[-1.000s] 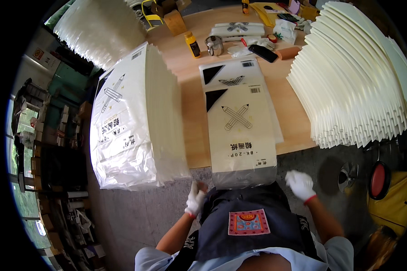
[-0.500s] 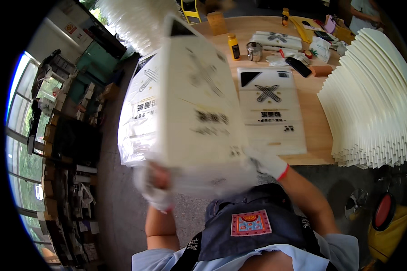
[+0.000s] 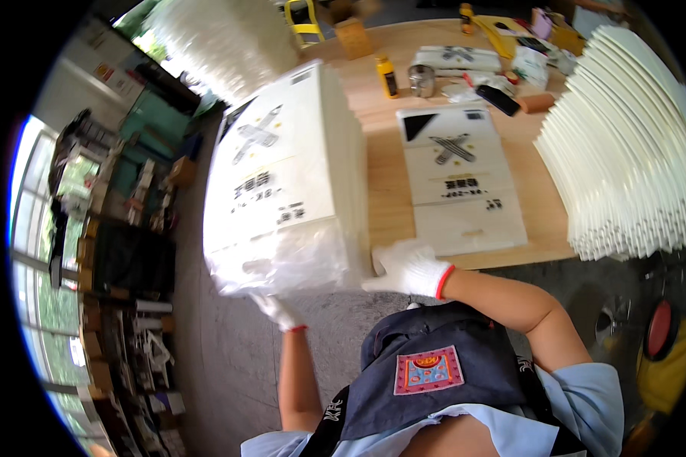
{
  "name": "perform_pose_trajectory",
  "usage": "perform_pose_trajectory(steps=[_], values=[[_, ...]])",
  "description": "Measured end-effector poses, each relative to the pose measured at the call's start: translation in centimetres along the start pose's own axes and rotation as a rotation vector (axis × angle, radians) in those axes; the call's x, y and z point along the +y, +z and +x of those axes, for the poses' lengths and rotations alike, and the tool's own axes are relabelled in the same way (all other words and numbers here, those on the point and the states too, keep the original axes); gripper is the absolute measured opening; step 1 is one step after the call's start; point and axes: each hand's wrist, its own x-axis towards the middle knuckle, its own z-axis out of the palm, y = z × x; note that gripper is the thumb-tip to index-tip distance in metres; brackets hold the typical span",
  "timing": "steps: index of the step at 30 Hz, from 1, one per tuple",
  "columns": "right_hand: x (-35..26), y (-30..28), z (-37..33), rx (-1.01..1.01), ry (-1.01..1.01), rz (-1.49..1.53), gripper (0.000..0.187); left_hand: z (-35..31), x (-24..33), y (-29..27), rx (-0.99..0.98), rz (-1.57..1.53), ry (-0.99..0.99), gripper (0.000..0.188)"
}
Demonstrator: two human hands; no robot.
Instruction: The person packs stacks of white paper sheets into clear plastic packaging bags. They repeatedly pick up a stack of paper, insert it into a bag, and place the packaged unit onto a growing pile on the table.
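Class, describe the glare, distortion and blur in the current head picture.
Head view: glare whitens the loose plastic on the left stack; head view: windows at left bend in an arc; head view: the left hand looks slightly blurred.

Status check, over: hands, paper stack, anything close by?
Left grip at near end of plastic-sleeved paper stack. Right grip by its near-right corner. Printed plastic bag flat, right of stack.

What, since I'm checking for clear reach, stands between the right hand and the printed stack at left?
Nothing visible does: the right hand is at the near right corner of the printed stack, though contact is unclear. The flat package lies on the table beyond the hand, not between them.
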Motion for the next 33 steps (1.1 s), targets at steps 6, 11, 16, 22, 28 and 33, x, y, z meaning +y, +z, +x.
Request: perform_pose_trajectory(steps=[6,11,16,22,28,33], values=[[10.7,5.6,-9.7,-0.175,0.338,-0.095,0.050,-19.3,-1.0,13.1,-1.133,0.268,0.211,0.016],[12.1,3.8,-15.7,-0.100,0.609,-0.025,0.045,-22.5,5.8,28.0,-1.264,0.425,0.639,0.024],[12.3,3.4,-18.7,0.071,0.719,0.093,0.042,-21.1,4.2,36.1,-1.596,0.702,0.649,0.025],[14.9,1.5,-18.1,0.202,0.739,0.556,0.042,-18.4,4.7,37.3,-1.752,0.488,0.409,0.022],[18.8,-1.2,-12.4,0.208,0.797,1.166,0.044,-17.9,11.0,36.1,-1.837,0.385,0.029,0.018],[20.0,0.8,-7.3,0.727,0.533,1.059,0.050,-16.8,9.3,36.5,-1.761,0.208,0.008,0.019]])
